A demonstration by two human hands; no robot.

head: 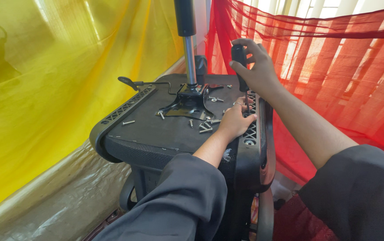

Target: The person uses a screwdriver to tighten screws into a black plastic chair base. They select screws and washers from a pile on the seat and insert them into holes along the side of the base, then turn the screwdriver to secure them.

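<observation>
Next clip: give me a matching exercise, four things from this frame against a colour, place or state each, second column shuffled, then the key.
Things:
1. right hand
2. left hand
3. loose screws
4. sheer cloth on the right

Descriptions:
A. red, hanging behind the upturned chair seat
B. scattered on the seat's black underside near the metal plate
C. wrapped around the black handle of a screwdriver held upright
D. resting on the seat's edge at the tool's tip

Pairs: 1-C, 2-D, 3-B, 4-A
</observation>
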